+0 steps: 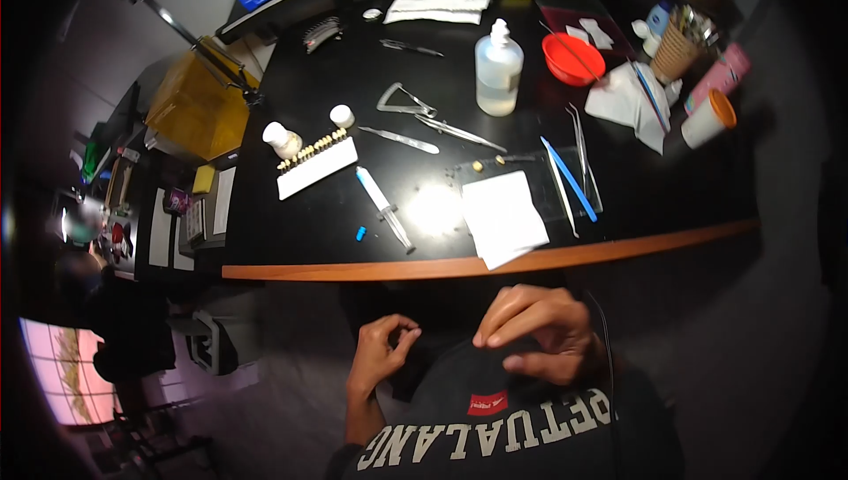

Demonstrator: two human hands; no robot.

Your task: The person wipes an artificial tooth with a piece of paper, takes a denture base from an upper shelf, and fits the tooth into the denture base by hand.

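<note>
Below the desk's front edge, in front of my dark shirt, both hands hang in the air. My left hand (386, 349) is loosely curled, a small gap between thumb and fingers, nothing visible in it. My right hand (543, 334) has bent fingers with the thumb apart, and nothing shows in it. Nearest on the desk is a white paper pad (503, 219). Left of it lie a syringe (385, 208) and a small blue cap (360, 234). To its right are a blue tool (570, 180) and tweezers (583, 153). Two small yellowish pieces (478, 166) lie behind the pad.
A tooth shade guide (316, 167), white bottle (283, 139), metal caliper (406, 102) and scalpel-like handle (402, 140) lie left of centre. Farther back stand a clear squeeze bottle (498, 74) and red bowl (572, 60). A lidded cup (709, 118) stands right. The desk has a wooden edge (397, 270).
</note>
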